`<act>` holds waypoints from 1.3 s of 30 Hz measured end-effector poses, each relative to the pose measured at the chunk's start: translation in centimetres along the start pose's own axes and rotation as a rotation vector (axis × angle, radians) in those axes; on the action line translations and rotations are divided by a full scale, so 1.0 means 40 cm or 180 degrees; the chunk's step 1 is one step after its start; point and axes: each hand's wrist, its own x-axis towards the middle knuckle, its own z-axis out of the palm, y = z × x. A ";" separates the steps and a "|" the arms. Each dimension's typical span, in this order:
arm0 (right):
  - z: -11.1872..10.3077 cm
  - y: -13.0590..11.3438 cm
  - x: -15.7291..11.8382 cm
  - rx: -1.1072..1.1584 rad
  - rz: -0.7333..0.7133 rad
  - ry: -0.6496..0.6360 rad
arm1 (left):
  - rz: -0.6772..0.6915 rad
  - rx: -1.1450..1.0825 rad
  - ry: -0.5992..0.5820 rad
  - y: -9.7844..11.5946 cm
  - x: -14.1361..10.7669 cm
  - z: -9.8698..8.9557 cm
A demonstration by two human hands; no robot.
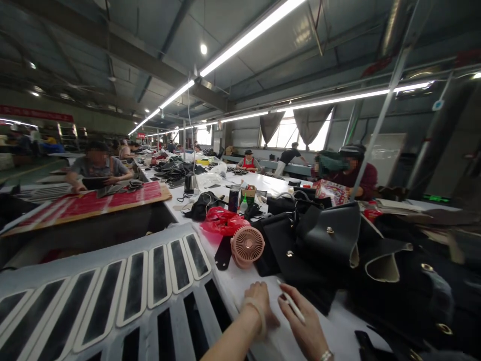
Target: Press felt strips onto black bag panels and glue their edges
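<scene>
My left hand (258,297) is closed over the white tabletop (233,281), its fingers curled downward. Whatever it may hold is hidden under it, and a pale band circles the wrist. Just to the right, my right hand (306,323) grips a slim white pen-like stick (294,308) between thumb and fingers. A small pink fan (248,244) stands beyond both hands. Left of them, on a grey board (180,311), lie several dark strips with rounded pale borders (135,281) and several plain black strips (194,321).
Black leather bag pieces (326,235) with metal fittings are heaped to the right. Behind the fan sit a red plastic bag (223,220), a dark can (233,199) and a green-tipped bottle (244,204). Co-workers (99,168) sit at surrounding tables.
</scene>
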 end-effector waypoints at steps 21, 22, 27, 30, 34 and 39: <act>-0.013 0.067 -0.090 -0.3204 -0.0036 -0.1735 | 0.0471 0.0257 0.0491 -0.105 -0.014 0.009; -0.016 0.071 -0.089 -0.3167 -0.0064 -0.1669 | 0.0500 0.0289 0.0447 -0.110 -0.008 0.006; -0.028 0.099 -0.083 -0.3072 -0.0579 -0.1496 | 0.0552 0.0404 0.0292 -0.153 0.016 -0.024; -0.025 0.126 -0.087 -0.3143 -0.1033 -0.1298 | 0.0543 0.0444 0.0335 -0.177 0.010 -0.030; -0.014 0.163 -0.098 -0.3272 -0.1868 -0.0804 | 0.0479 0.0441 0.0264 -0.185 -0.006 -0.014; -0.005 0.186 -0.101 -0.3630 -0.2546 -0.0382 | 0.0415 0.0453 0.0191 -0.168 -0.012 -0.002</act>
